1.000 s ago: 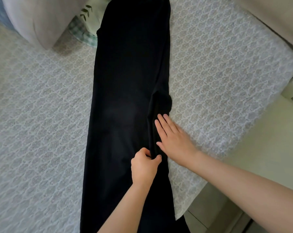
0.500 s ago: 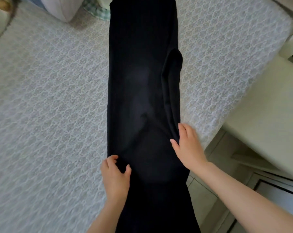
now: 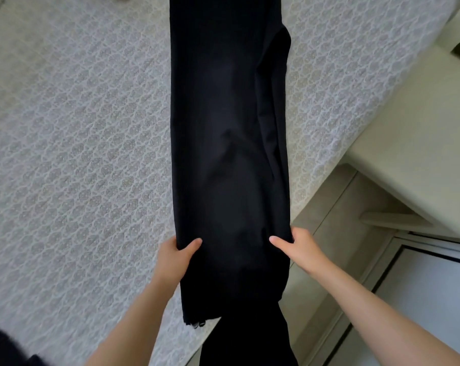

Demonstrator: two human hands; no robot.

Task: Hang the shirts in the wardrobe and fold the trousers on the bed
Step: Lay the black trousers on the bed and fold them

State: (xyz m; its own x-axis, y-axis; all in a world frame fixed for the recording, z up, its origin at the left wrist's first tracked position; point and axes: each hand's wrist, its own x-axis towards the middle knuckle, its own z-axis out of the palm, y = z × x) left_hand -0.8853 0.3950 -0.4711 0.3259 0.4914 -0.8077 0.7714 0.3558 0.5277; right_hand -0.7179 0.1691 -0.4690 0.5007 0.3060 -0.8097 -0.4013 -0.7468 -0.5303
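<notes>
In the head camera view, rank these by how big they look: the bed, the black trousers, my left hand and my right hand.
1. bed, covering most of the frame.
2. black trousers.
3. left hand and right hand: they look about alike, so no ranking between them.

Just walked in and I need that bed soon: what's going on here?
A person is folding black trousers on the bed. The trousers lie lengthwise, long and narrow, with the near end hanging past the bed's edge. The left hand grips their left edge and the right hand their right edge, thumbs on top. No crosswise fold is made yet.
</notes>
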